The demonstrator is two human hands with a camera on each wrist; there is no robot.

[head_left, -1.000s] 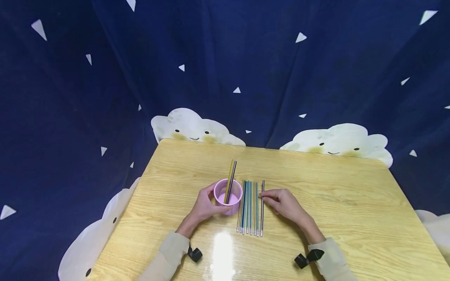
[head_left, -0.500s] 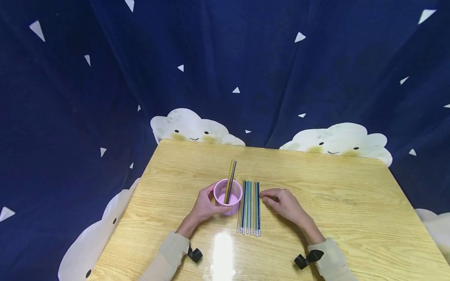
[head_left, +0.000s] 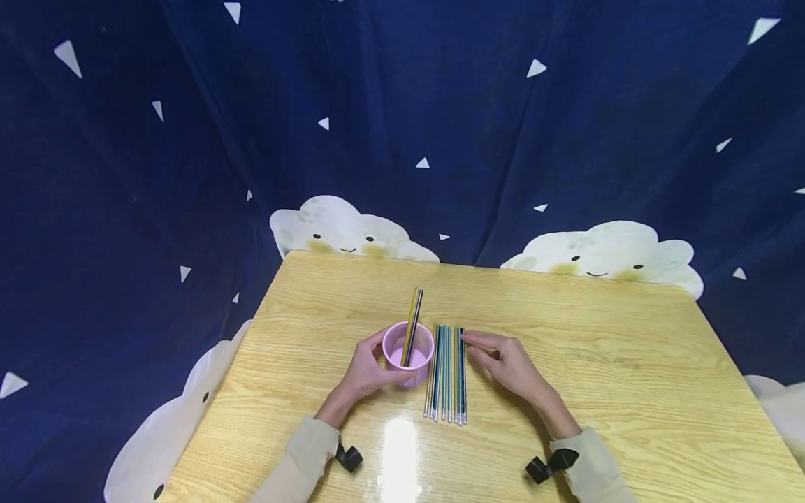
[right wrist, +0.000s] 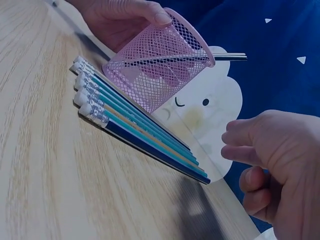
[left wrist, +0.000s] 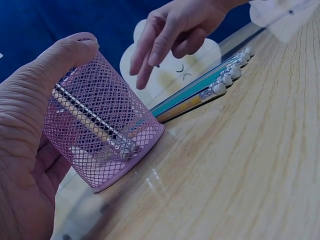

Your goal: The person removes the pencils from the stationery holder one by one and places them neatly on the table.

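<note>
My left hand [head_left: 365,368] holds a pink mesh pencil cup [left wrist: 97,117], thumb at the rim and fingers around the far side. The cup stands on the table with a yellow pencil [head_left: 411,314] and a dark striped pencil [head_left: 416,323] leaning inside. Right of it lies a row of several pencils [head_left: 445,374], side by side, teal, yellow and dark blue, white erasers toward the person. My right hand [head_left: 512,363] is beside the row's right edge, thumb and index finger apart. In the right wrist view its fingers [right wrist: 237,137] look clear of the dark blue pencil [right wrist: 150,143].
The wooden table [head_left: 616,391] ends at the back against a dark blue curtain [head_left: 390,84] with white triangles and cloud shapes. Small black devices sit on both wrists, such as the left wrist device [head_left: 349,457]. A bright reflection lies on the near tabletop.
The rightmost dark pencil, apart from the row a second ago, moved left against the others. My right hand's fingers have since spread and shifted slightly away from the person. My left hand stays on the cup.
</note>
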